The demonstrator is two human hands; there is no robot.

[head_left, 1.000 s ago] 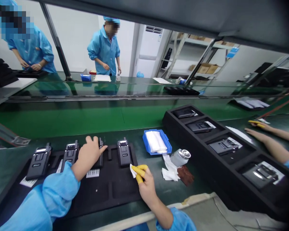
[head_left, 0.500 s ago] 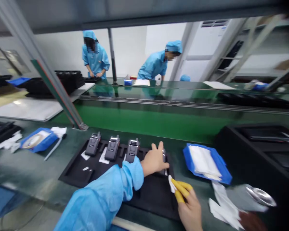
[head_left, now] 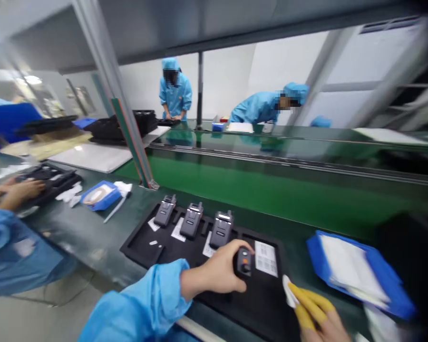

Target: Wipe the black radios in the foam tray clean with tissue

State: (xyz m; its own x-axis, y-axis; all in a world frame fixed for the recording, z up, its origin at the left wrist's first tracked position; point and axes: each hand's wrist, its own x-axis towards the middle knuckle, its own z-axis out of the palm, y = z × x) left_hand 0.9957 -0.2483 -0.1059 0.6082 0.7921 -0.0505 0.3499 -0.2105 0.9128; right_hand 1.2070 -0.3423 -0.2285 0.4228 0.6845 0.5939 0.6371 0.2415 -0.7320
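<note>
The green conveyor belt [head_left: 271, 190] runs across the view, and the dark counter [head_left: 85, 228] lies along its near edge. On the counter sits a black foam tray [head_left: 146, 247], the landmark here. Beyond the belt, well away from the tray, two people in blue coats bend over a far bench. To the left of the tray a co-worker's blue sleeve [head_left: 7, 256] fills the edge of the view, with that person's hands on another black tray. To the right of the tray lies a blue bin [head_left: 388, 294] holding white cloths; left of the tray sits a smaller blue dish [head_left: 100, 195].

Along the tray's far side three black handheld radios [head_left: 192, 219] stand upright in a row in their slots, with white labels just in front of them. A larger white label sheet [head_left: 266, 257] lies in the tray's right part.

The left hand [head_left: 217, 273] is over the tray's right part, its fingers curled around a fourth radio [head_left: 244, 261], which is lifted at a tilt beside the label sheet. The right hand [head_left: 324, 318] is at the tray's near right corner, wearing yellow finger cots, and pinches a small white wipe [head_left: 289, 295] between its fingertips, just right of the held radio and not touching it.
</note>
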